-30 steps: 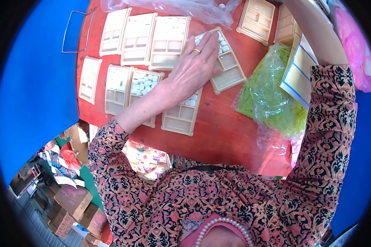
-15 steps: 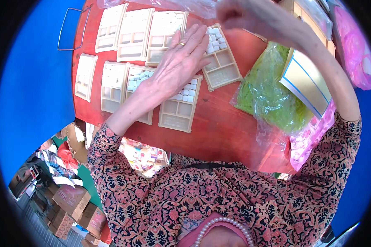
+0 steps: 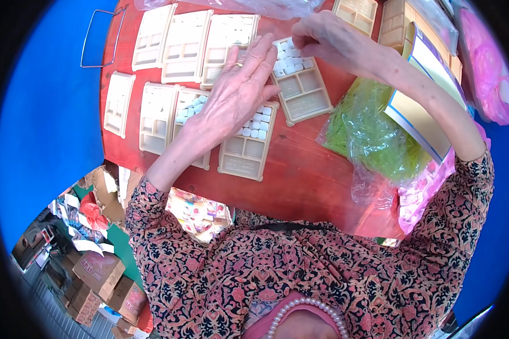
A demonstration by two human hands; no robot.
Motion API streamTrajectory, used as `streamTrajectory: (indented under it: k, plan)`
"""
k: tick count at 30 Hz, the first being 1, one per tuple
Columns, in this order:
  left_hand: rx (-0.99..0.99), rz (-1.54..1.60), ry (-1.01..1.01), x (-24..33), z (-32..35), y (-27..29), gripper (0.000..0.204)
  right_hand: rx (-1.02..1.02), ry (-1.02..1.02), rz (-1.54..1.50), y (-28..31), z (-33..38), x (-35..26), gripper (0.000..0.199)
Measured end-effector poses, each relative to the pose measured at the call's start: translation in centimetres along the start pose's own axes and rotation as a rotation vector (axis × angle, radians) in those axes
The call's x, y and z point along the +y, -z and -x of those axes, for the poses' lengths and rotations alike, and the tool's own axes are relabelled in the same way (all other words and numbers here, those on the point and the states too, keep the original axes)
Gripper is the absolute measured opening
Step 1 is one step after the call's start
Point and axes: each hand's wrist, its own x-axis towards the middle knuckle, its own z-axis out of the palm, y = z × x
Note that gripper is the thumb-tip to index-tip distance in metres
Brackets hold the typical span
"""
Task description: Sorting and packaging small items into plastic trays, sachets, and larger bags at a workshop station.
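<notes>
My left hand (image 3: 236, 93) is stretched out palm down over several cream compartment trays, fingers extended. Just right of its fingertips lies a tilted cream tray (image 3: 309, 104) with small white blocks (image 3: 289, 61) packed in its far section; its nearer compartments are bare. Over the far right corner of that tray is my right hand (image 3: 328, 39), its fingers curled together. Whatever they pinch, if anything, is hidden. Partly under my left wrist are two more trays, one with white blocks (image 3: 258, 127) in its far part.
A red table (image 3: 300, 175) carries further trays (image 3: 185, 48) in rows at the left. To the right lie a clear bag of green strips (image 3: 379, 127), a gold-and-white card piece (image 3: 418, 116) and a pink bag (image 3: 486, 68). An unfilled tray (image 3: 354, 15) sits at the far edge.
My right hand has come nearer, down to the tilted tray's corner, uncovering the unfilled tray behind. My left hand has drawn slightly left, showing more of the white blocks.
</notes>
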Motion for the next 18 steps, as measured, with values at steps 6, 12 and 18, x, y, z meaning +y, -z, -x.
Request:
streamTrajectory:
  k: [6, 12, 18]
  plan:
    - [-0.013, -0.135, -0.107, 0.4, 0.1, -0.3, 0.061, -0.068, 0.007, -0.09, -0.8, -0.3, 0.3, 0.011]
    - [-0.057, -0.211, -0.143, -0.2, -0.3, 0.0, 0.06, -0.127, -0.085, -0.088, 0.0, -0.8, -0.7, 0.014]
    - [-0.06, -0.176, -0.183, -1.4, -1.4, 0.1, 0.059, -0.117, -0.105, -0.035, 0.5, -0.7, -0.6, 0.012]
